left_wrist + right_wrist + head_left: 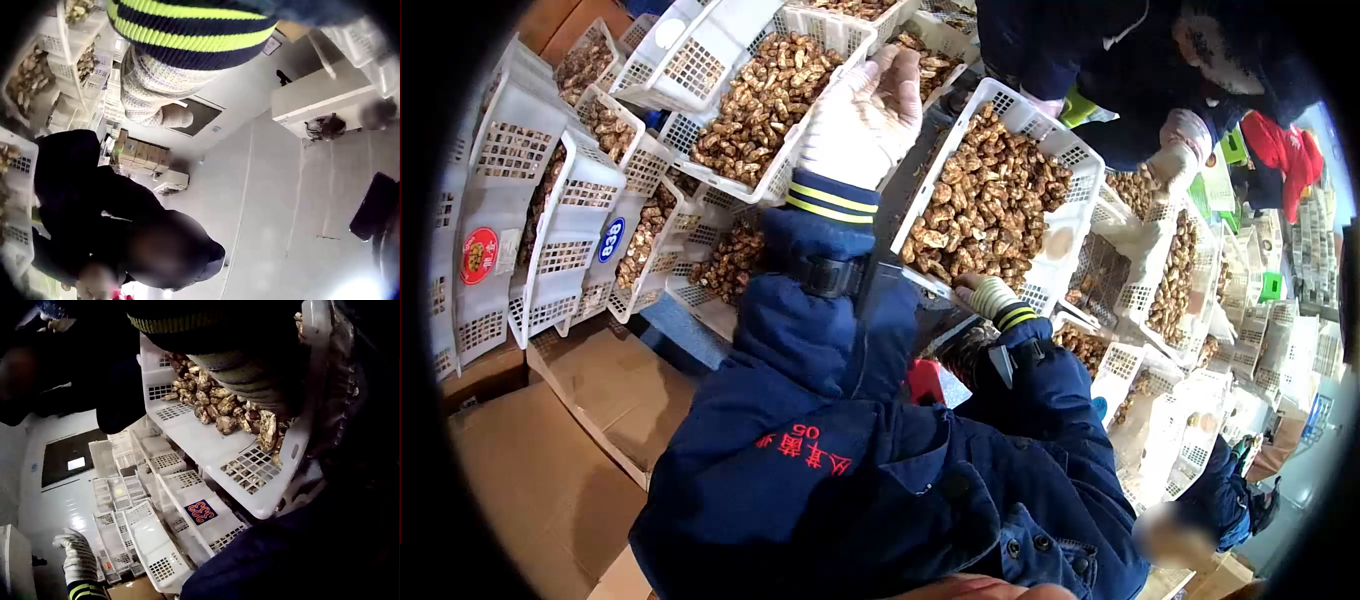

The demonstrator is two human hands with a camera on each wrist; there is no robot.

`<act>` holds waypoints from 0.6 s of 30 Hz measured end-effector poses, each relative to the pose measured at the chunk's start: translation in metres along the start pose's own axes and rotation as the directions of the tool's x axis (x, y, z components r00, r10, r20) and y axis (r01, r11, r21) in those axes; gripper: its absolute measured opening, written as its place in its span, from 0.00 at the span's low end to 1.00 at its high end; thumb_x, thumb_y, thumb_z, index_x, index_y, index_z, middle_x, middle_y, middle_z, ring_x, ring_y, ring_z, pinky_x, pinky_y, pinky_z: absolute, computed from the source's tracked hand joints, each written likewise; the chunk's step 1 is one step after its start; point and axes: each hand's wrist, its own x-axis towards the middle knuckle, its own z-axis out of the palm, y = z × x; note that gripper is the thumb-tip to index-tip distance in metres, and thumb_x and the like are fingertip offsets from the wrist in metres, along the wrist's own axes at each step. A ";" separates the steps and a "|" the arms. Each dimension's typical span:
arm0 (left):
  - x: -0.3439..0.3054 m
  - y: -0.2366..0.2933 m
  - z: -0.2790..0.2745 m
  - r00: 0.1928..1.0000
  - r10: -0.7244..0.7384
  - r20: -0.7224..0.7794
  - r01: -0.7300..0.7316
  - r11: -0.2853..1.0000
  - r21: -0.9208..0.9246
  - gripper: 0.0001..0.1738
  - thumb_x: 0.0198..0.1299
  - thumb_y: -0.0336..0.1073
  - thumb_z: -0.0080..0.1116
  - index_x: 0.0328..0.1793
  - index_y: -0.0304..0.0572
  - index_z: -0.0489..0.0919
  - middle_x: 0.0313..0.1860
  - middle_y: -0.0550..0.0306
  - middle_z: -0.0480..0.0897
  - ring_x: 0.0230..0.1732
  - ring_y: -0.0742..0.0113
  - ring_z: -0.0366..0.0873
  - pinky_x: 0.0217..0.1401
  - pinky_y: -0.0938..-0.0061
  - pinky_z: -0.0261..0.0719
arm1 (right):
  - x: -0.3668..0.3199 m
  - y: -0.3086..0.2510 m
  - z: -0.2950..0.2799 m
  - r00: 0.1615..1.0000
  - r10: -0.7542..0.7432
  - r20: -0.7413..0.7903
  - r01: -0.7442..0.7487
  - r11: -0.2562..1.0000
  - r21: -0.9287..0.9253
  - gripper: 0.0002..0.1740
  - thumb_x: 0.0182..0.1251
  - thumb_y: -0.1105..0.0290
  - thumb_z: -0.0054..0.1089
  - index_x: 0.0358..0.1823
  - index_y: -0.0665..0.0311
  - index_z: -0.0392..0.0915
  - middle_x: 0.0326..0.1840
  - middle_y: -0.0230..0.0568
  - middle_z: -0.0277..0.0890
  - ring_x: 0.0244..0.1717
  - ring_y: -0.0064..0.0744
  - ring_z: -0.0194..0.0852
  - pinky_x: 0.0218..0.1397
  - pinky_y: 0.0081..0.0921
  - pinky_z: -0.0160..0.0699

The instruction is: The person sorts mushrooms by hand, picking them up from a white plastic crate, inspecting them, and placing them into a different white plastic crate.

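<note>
Raised above the gap between two white baskets, my gloved left hand (865, 120) has loosely bent fingers, with nothing visible in them. In the left wrist view the same hand (159, 94) shows against the room. Brown mushrooms (990, 190) fill much of a white basket (1055, 235) at the centre. At that basket's near edge, my gloved right hand (995, 300) reaches over the rim and touches the mushrooms. The right wrist view shows this hand (244, 378) low over the mushrooms (215, 409); its fingertips are hidden.
Another mushroom basket (700, 75) stands left of centre, with stacked baskets (565, 215) beyond it. Cardboard boxes (550, 470) lie at lower left. Across the baskets, a person in dark clothes extends a gloved hand (1180, 145). More baskets (1180, 290) line the right.
</note>
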 end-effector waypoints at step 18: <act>0.030 -0.095 -0.117 0.944 0.113 -0.311 -0.014 0.953 0.303 0.10 0.65 0.35 0.54 0.51 0.46 0.77 0.41 0.60 0.80 0.41 0.65 0.79 0.47 0.70 0.80 | 0.101 0.003 -0.065 0.883 0.269 -0.384 -0.294 0.956 -0.007 0.30 0.62 0.52 0.60 0.61 0.61 0.70 0.52 0.54 0.78 0.55 0.53 0.75 0.57 0.40 0.74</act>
